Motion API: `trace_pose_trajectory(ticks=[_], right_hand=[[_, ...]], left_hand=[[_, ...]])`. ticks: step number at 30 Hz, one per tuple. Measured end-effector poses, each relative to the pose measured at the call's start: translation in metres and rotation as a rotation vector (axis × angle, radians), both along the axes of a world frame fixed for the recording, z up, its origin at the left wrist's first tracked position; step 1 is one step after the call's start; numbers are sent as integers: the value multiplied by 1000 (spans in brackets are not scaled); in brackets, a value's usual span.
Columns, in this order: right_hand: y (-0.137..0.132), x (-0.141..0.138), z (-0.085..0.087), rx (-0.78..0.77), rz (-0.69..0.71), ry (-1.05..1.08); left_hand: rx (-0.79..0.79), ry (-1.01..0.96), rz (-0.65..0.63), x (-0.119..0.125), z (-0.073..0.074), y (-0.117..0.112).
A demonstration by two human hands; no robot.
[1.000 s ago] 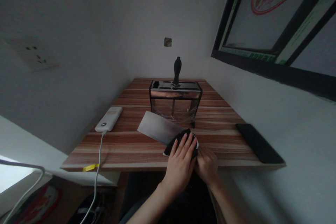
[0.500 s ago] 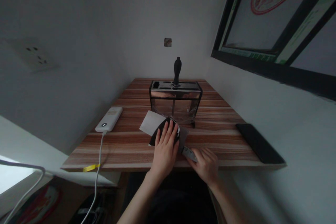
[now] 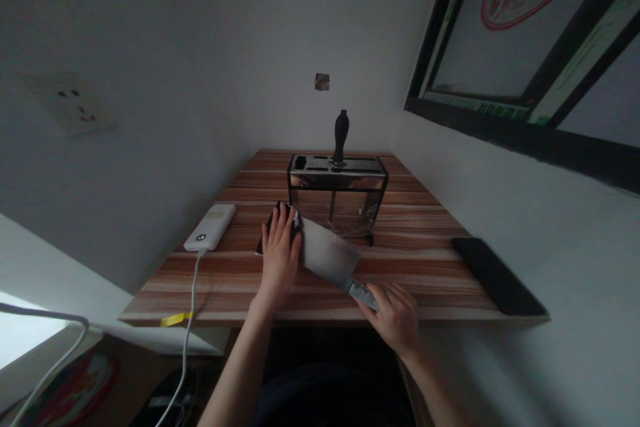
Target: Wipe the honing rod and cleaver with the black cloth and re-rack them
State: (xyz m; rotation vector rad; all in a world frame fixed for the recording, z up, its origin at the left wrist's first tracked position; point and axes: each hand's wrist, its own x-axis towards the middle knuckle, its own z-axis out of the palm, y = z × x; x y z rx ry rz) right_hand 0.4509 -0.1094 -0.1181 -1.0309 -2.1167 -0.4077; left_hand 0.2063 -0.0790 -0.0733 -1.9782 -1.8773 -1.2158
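Observation:
A cleaver (image 3: 327, 250) lies at a slant over the table, its broad grey blade pointing up and left. My right hand (image 3: 395, 317) is closed around its grey handle. At the blade's far left end, my left hand (image 3: 280, 257) holds a black cloth (image 3: 271, 221) with a white edge, fingers long and pressed over it. The cloth and hand hide the tip of the blade. Just behind the blade stands a knife block (image 3: 337, 180) with clear sides, a metal top and a black-handled tool upright in it.
The wood-grain table (image 3: 420, 260) meets walls at its sides and back. On the left lies a white power bank (image 3: 211, 227) with a cable (image 3: 190, 320) running over the front edge, by yellow tape (image 3: 176, 319). A black phone-like slab (image 3: 497, 273) lies at the right edge.
My left hand and the black cloth have slid left and slightly away along the blade, uncovering most of it. My right hand stays almost in place on the handle.

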Motion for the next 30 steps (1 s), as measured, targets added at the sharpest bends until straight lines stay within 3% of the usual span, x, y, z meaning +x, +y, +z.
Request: trace_pose_trajectory(ticks=[12, 22, 30], right_hand=[[0, -1, -1, -17, -22, -10], [0, -1, 0, -32, -26, -6], [2, 1, -2, 32, -24, 9]], left_hand=[[-32, 135, 59, 16, 2, -9], [-103, 259, -125, 72, -7, -36], [-138, 241, -346, 110, -13, -56]])
